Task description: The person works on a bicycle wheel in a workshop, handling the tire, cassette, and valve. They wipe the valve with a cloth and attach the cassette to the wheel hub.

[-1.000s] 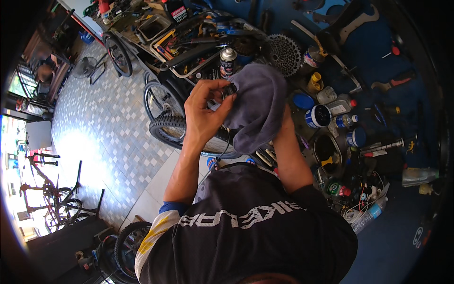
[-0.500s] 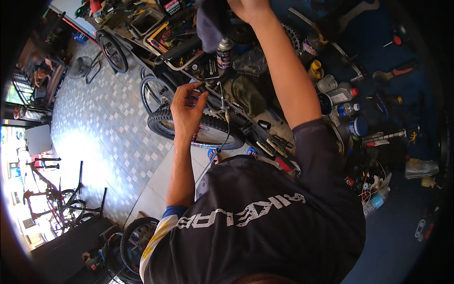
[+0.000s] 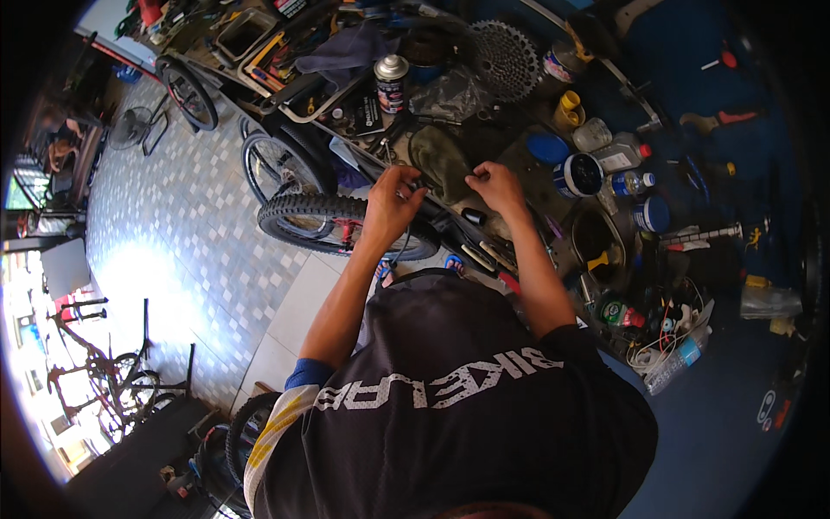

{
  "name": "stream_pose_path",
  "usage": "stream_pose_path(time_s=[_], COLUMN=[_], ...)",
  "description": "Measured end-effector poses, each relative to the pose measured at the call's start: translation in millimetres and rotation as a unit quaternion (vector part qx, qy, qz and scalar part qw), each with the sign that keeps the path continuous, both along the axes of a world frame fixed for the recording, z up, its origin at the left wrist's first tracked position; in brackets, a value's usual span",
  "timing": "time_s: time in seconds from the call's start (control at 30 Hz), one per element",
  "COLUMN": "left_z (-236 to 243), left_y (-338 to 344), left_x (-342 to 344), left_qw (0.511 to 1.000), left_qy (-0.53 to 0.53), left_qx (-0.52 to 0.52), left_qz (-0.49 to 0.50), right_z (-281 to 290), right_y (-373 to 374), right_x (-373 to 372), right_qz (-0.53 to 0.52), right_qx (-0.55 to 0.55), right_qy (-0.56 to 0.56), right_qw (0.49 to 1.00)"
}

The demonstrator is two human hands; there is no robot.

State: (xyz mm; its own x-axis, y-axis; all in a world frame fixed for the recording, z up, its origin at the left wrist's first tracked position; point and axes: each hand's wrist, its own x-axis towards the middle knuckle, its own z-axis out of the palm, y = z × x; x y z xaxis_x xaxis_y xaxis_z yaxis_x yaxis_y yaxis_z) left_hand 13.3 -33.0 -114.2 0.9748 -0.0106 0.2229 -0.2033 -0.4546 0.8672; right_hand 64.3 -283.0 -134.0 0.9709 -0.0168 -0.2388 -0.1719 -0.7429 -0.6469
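Note:
My left hand (image 3: pixel 393 206) is raised over the near edge of the workbench, fingers closed round a small dark part that I cannot make out. A thin dark hose (image 3: pixel 401 246) hangs below that hand. To its right my right hand (image 3: pixel 500 189) has its fingers curled together; whatever they may pinch is hidden. The hands are apart, with an olive-green cloth (image 3: pixel 439 163) lying just beyond them. Left of and below my left hand is a knobbly bicycle tyre (image 3: pixel 298 208). A grey-purple cloth (image 3: pixel 350 48) lies crumpled on the bench behind a spray can (image 3: pixel 392 86).
A large cassette (image 3: pixel 501 62) lies at the back of the bench. On the right stand an open tub (image 3: pixel 577 176), its blue lid (image 3: pixel 548 148), several bottles and hand tools (image 3: pixel 718 119). More bicycles (image 3: pixel 112 368) stand on the tiled floor at left, near a fan (image 3: pixel 130 127).
My right hand has let go of the grey-purple cloth, which now lies on the bench, and has come down beside my left hand. My left hand has shifted right and lower.

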Motion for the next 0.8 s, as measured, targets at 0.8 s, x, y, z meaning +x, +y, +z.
stream_pose_path(time_s=[0.8], left_z=[-25], left_y=[-38], left_x=[24], left_qw=[0.998], left_qy=[-0.034], left_qx=[0.022], left_qz=[-0.049], right_z=[-18], right_y=[23], right_x=[10], right_qz=[-0.012], right_qx=[0.387], right_qy=[0.163], right_qw=[0.908])
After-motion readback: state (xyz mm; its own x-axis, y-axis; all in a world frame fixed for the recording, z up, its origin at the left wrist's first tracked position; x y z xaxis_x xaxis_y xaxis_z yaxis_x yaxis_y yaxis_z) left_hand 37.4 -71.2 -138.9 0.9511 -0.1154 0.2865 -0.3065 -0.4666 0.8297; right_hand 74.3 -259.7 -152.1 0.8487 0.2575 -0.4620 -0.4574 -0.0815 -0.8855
